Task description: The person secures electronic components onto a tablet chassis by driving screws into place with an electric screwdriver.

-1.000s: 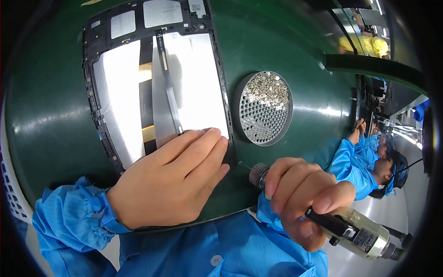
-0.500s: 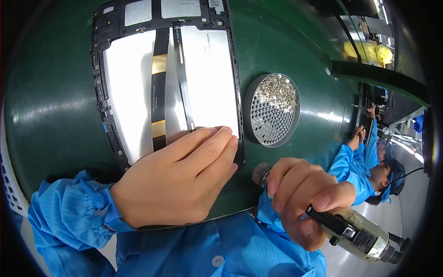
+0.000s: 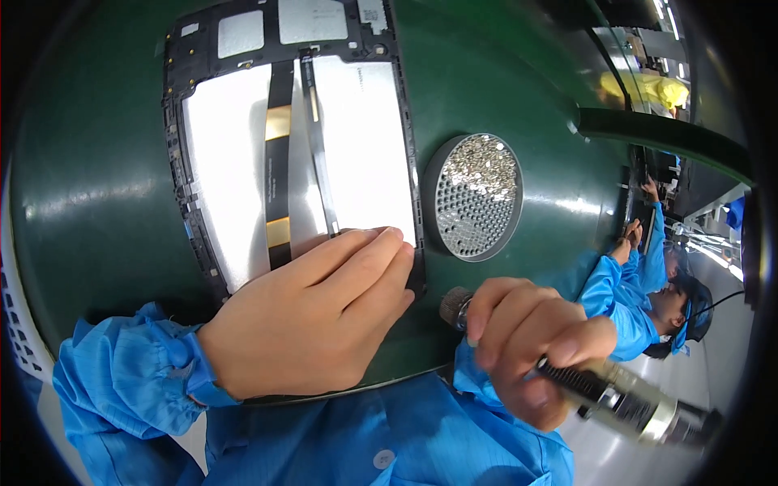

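Since half a second back my right hand [image 3: 531, 356] has tipped the electric screwdriver [image 3: 624, 397] lower, its body now blurred, while the open tablet frame [image 3: 292, 146] has hardly shifted on the green desk [image 3: 89, 202]. My left hand [image 3: 312, 312] lies flat, fingers extended together, pressing the frame's near right corner, I judge to stop it sliding. My right hand is clenched round the driver, bit end pointing toward that corner. A round screw tray [image 3: 474, 194] sits just right of the frame.
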{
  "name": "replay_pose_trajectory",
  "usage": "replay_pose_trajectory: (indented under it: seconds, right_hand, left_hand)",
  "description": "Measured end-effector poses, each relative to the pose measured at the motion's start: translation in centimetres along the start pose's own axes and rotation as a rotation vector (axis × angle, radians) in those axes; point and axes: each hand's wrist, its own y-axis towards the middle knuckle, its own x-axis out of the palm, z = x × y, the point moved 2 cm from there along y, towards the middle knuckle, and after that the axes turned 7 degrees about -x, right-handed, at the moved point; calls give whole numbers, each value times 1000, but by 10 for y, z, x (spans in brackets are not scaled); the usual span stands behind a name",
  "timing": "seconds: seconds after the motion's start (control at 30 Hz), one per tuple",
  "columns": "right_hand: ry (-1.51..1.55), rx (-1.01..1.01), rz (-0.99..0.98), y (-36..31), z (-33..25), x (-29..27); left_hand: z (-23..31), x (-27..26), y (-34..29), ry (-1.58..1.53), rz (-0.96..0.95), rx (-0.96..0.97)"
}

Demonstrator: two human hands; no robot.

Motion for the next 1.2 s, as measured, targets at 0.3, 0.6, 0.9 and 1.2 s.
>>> replay_pose_trajectory:
  seconds: [0.3, 0.6, 0.9, 1.2]
  right_hand:
    - [-10, -44, 357, -4, 15, -51]
    - [22, -61, 337, -5, 28, -50]
    - [32, -49, 317, -6, 28, -50]
    - [-17, -49, 324, -5, 21, -51]
  left_hand:
    - [1, 0, 0, 36, 22, 13]
    - [2, -2, 3, 32, 13, 29]
    - [0, -2, 2, 23, 29, 38]
    - [0, -1, -5, -24, 56, 43]
